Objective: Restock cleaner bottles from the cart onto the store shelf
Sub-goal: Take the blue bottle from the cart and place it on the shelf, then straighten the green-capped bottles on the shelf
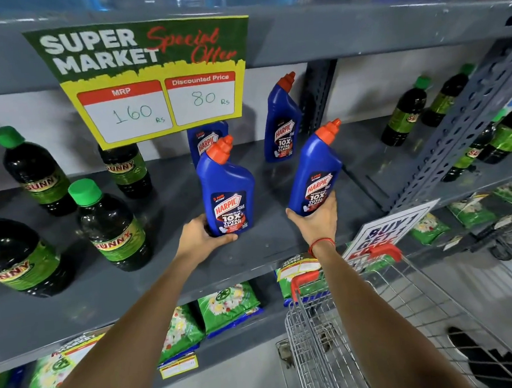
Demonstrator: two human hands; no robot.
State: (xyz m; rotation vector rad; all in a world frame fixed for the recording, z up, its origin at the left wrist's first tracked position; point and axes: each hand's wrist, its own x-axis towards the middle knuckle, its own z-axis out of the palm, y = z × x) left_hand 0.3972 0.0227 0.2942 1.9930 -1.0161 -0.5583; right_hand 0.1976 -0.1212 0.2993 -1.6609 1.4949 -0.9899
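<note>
My left hand (204, 236) grips the base of a blue Harpic cleaner bottle (227, 190) with an orange cap, upright on or just above the grey shelf (175, 270). In my right hand (316, 219) is a second blue Harpic bottle (315, 170), tilted right and held above the shelf. Two more blue Harpic bottles stand farther back: one (283, 124) near the upright post, the other (204, 138) partly hidden behind the price sign. The wire cart (352, 339) with red handle caps is at lower right, below my right arm.
Dark green-capped Sunny bottles (110, 229) stand on the shelf's left side, and more (405, 117) in the bay to the right. A yellow-green price sign (154, 79) hangs from the shelf above. Green packets (227, 306) fill the lower shelf. A slotted metal post (458, 135) divides the bays.
</note>
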